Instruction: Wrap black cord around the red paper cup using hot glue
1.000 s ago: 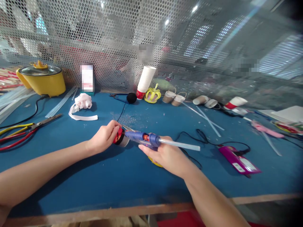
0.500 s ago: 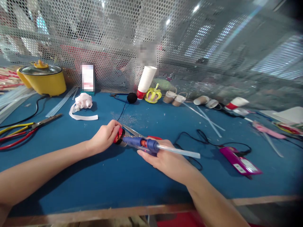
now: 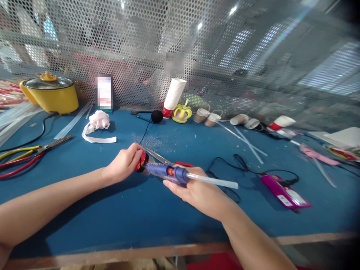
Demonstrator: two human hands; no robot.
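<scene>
My left hand (image 3: 123, 163) is closed, its fingers pinching a small red paper cup piece (image 3: 138, 164) with black yarn (image 3: 144, 162) wound about it. My right hand (image 3: 201, 193) grips a blue hot glue gun (image 3: 163, 169); its tip is right at the yarn-covered side, but whether it touches is hard to see. A clear glue stick (image 3: 216, 180) juts from the gun's back end. Just behind the gun lie scissors (image 3: 157, 156) with red handles, partly hidden by it. The yarn runs back to a black ball (image 3: 156, 116).
Pliers (image 3: 42, 150) lie at left, below a yellow electric pot (image 3: 53, 93). White ribbon (image 3: 99, 120), a phone (image 3: 104, 93), stacked paper cups (image 3: 174, 95), a yellow yarn basket (image 3: 182, 113) and small brown baskets (image 3: 201, 115) line the back. A purple power strip (image 3: 285, 192) with cables sits right.
</scene>
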